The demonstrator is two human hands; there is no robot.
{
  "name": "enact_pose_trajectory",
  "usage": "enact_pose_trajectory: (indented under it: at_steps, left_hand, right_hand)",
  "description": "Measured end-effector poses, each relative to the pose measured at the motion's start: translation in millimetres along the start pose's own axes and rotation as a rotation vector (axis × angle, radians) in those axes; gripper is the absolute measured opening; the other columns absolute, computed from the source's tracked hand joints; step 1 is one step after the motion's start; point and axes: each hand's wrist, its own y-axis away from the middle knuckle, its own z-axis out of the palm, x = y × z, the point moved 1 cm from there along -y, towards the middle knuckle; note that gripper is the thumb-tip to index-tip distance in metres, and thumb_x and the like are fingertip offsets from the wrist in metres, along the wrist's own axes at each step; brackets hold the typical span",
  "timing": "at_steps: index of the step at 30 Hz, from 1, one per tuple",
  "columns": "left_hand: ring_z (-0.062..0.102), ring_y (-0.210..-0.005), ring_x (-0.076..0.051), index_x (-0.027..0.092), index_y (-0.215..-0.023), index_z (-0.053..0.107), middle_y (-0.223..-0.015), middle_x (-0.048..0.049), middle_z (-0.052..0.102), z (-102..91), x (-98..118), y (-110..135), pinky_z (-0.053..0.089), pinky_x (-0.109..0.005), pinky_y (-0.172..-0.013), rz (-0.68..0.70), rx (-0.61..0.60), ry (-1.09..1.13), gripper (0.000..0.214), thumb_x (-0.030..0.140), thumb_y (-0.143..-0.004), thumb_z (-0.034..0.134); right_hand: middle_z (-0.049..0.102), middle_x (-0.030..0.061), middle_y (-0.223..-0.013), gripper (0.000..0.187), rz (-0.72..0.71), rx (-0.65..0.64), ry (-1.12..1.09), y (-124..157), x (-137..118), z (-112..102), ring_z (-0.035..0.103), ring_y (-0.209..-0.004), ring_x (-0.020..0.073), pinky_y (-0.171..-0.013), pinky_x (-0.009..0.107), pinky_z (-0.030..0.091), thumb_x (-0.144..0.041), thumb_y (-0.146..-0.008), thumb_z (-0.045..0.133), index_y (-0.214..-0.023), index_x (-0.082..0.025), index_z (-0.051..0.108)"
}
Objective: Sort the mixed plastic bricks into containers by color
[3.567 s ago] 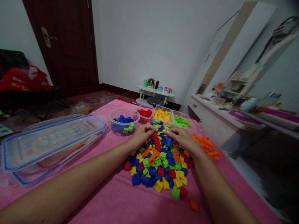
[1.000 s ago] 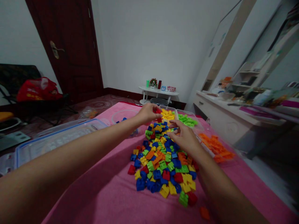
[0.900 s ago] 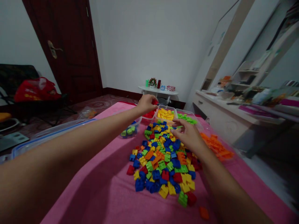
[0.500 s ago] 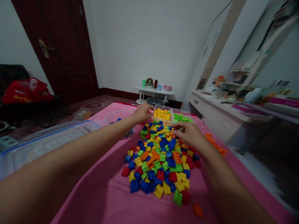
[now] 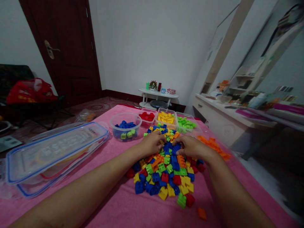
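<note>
A heap of small plastic bricks (image 5: 166, 177) in several colours lies on the pink cloth (image 5: 114, 209) in front of me. My left hand (image 5: 152, 144) rests on the far side of the heap, fingers curled down among blue and green bricks. My right hand (image 5: 191, 146) sits close beside it, fingers bent into the same spot. Whether either hand holds a brick is hidden by the fingers. Behind the heap stand a round bowl (image 5: 125, 130) of blue bricks with a few green ones, and clear tubs of red (image 5: 147, 116), yellow (image 5: 166, 117) and green bricks (image 5: 186, 123).
Orange bricks (image 5: 213, 146) lie in a clear tub at the cloth's right edge. Stacked clear lids with blue rims (image 5: 54, 152) are on the left. One orange brick (image 5: 201, 213) lies apart near me. A white dresser (image 5: 220, 126) stands to the right.
My left hand reached out to the red tub with a red brick, then came back to the heap without it. My right hand stayed over the heap.
</note>
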Motion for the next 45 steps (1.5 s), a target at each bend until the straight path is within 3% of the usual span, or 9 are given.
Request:
enact_pose_trajectory:
  at_steps: [5, 12, 16, 19, 23, 29, 34, 39, 45]
  left_hand:
    - [0.057, -0.084, -0.017, 0.018, -0.077, 0.066, -0.086, -0.0044, 0.063, 0.5, -3.9, 0.1, 0.044, -0.026, -0.076, -0.012, 0.035, 0.016, 0.009, 0.022, -0.074, 0.059]
    - [0.059, -0.087, -0.019, 0.019, -0.092, 0.064, -0.090, -0.0038, 0.066, 0.4, -0.6, 2.4, 0.045, -0.029, -0.079, -0.051, 0.096, -0.043, 0.023, 0.016, -0.071, 0.056]
    - [0.056, -0.103, -0.023, 0.020, -0.114, 0.060, -0.111, -0.0083, 0.062, 0.5, 1.5, 3.3, 0.043, -0.033, -0.089, 0.019, 0.068, -0.059, 0.042, 0.022, -0.072, 0.059]
    - [0.057, -0.103, -0.022, 0.021, -0.107, 0.064, -0.108, -0.0073, 0.063, 1.7, 2.5, 2.0, 0.043, -0.032, -0.090, 0.076, -0.003, -0.040, 0.035, 0.018, -0.072, 0.057]
    - [0.059, -0.096, -0.020, 0.019, -0.097, 0.068, -0.098, -0.0065, 0.065, 5.6, -2.3, -1.1, 0.045, -0.028, -0.085, 0.075, 0.024, -0.015, 0.031, 0.011, -0.071, 0.053]
    - [0.061, -0.090, -0.018, 0.019, -0.090, 0.071, -0.094, -0.0073, 0.065, 10.2, -10.2, -1.9, 0.046, -0.027, -0.081, 0.027, 0.113, -0.026, 0.033, 0.006, -0.074, 0.044]
    - [0.061, -0.088, -0.018, 0.018, -0.091, 0.071, -0.091, -0.0068, 0.068, -0.8, -6.5, -1.1, 0.046, -0.027, -0.080, -0.018, 0.112, 0.000, 0.034, 0.006, -0.072, 0.046]
    - [0.061, -0.080, -0.015, 0.017, -0.090, 0.072, -0.087, -0.0043, 0.069, -17.1, 0.9, -4.0, 0.047, -0.025, -0.074, -0.182, 0.244, 0.320, 0.035, 0.006, -0.071, 0.045]
    - [0.051, -0.052, -0.008, 0.012, -0.085, 0.065, -0.063, -0.0002, 0.056, -18.5, 18.7, -6.5, 0.044, -0.017, -0.047, -0.604, 0.101, 1.222, 0.021, 0.010, -0.075, 0.047]
  right_hand:
    - [0.066, 0.0002, -0.077, 0.022, 0.048, 0.023, 0.032, 0.5, 0.0, -8.7, 0.058, -0.071, 0.0172, -0.058, 0.024, 0.040, -0.028, -0.055, 0.075, -0.076, -0.024, 0.068]
    - [0.061, -0.0016, -0.065, 0.021, 0.019, 0.120, -0.143, -2.3, -9.0, -15.3, 0.053, -0.060, 0.0130, -0.051, 0.023, 0.035, -0.037, -0.064, 0.067, -0.073, -0.018, 0.064]
    - [0.064, 0.0000, -0.072, 0.018, -0.042, 0.029, -0.228, -4.3, -24.4, -4.7, 0.057, -0.066, 0.0136, -0.056, 0.023, 0.040, -0.033, -0.068, 0.064, -0.076, -0.017, 0.064]
    - [0.068, 0.0019, -0.086, 0.023, -0.052, -0.029, -0.243, -4.5, -31.9, 5.8, 0.061, -0.078, 0.0164, -0.068, 0.026, 0.045, -0.030, -0.067, 0.066, -0.087, -0.018, 0.066]
    - [0.068, 0.0043, -0.102, 0.039, -0.041, -0.035, -0.182, -5.0, -34.6, 14.0, 0.061, -0.093, 0.0211, -0.080, 0.030, 0.045, -0.028, -0.063, 0.071, -0.101, -0.020, 0.066]
    - [0.070, 0.0036, -0.091, 0.028, -0.014, -0.009, -0.106, -9.1, -36.9, 18.8, 0.063, -0.086, 0.0218, -0.072, 0.028, 0.045, -0.033, -0.067, 0.068, -0.092, -0.021, 0.070]
    - [0.070, 0.0012, -0.083, 0.023, -0.019, 0.014, -0.126, -7.7, -40.6, 15.5, 0.062, -0.077, 0.0188, -0.065, 0.025, 0.042, -0.029, -0.065, 0.069, -0.086, -0.022, 0.070]
    - [0.068, -0.0002, -0.077, 0.020, -0.053, 0.054, -0.232, -2.8, -37.2, -4.7, 0.060, -0.069, 0.0159, -0.060, 0.025, 0.041, -0.031, -0.068, 0.066, -0.084, -0.020, 0.070]
    - [0.064, -0.0006, -0.073, 0.020, -0.095, 0.232, -0.277, -0.7, -42.9, -19.3, 0.057, -0.065, 0.0148, -0.057, 0.024, 0.040, -0.035, -0.069, 0.065, -0.081, -0.019, 0.067]
